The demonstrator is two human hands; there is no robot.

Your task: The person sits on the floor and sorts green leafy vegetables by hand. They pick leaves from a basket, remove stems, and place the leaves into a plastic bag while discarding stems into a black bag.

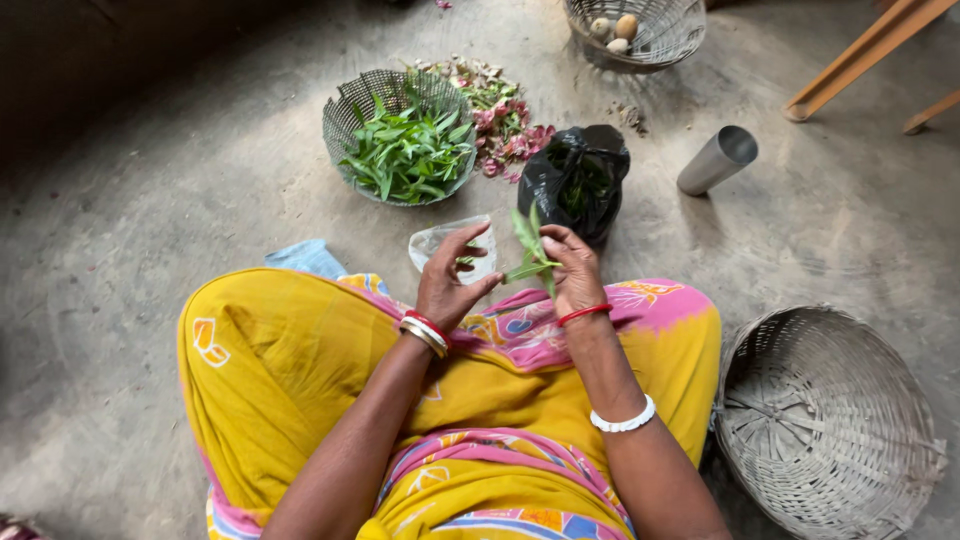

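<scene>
Now leafy sprig in right hand

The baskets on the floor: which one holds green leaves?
The mesh basket left of the black bag; the far basket holds round items, the woven one nothing.

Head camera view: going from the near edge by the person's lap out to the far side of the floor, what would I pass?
Right hand holding a leafy green sprig → black plastic bag → wire basket of green leaves → pile of pinkish trimmings → far wire basket with a few small round vegetables.
</scene>
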